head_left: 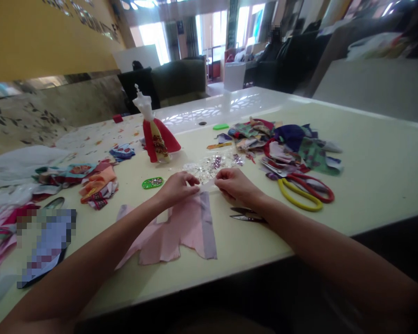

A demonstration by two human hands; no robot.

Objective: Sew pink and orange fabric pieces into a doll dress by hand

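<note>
Our fingers [191, 180] are closed on both hands, and they seem to pinch the upper edge of a pink fabric piece [170, 232], which lies flat on the cream table [351, 185] below our left hand [177, 189] and right hand [235, 185]. Small thread snips [246, 215] lie just beside the right hand, and red-and-yellow scissors [301, 192] are near them. Loose sequins [209, 167] are spread just beyond our hands, and a doll dress form [156, 132] with red cape stands further.
</note>
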